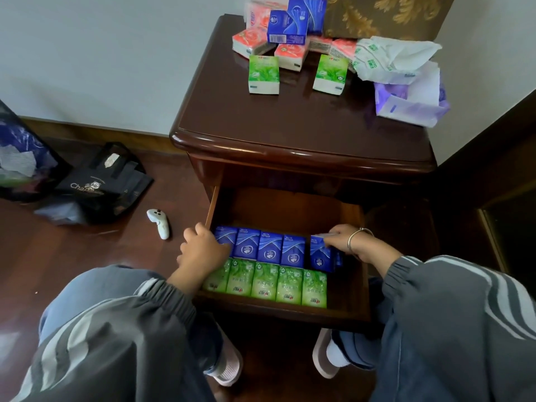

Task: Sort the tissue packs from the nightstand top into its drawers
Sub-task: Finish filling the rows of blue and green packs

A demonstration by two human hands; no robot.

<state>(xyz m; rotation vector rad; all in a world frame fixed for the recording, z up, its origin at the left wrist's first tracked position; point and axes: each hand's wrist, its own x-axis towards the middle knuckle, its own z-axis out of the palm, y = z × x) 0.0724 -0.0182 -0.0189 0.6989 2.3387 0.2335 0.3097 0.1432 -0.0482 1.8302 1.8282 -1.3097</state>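
Observation:
The nightstand's (290, 134) drawer (342, 311) is pulled out. It holds a back row of several blue tissue packs (271, 246) and a front row of several green packs (264, 281). My left hand (201, 249) rests curled against the leftmost blue pack at the drawer's left end. My right hand (343, 237) pinches the top of a blue pack (320, 253) that stands tilted at the right end of the blue row. On the nightstand top stand two green packs (264, 74), several pink packs (252, 42) and two blue packs (287, 24).
Torn white and purple wrappers (406, 79) lie on the top's right side. On the wooden floor to the left are a white controller (159, 223), a black bag (101, 184) and a dark blue bag (20, 152). My knees and slippers frame the drawer front.

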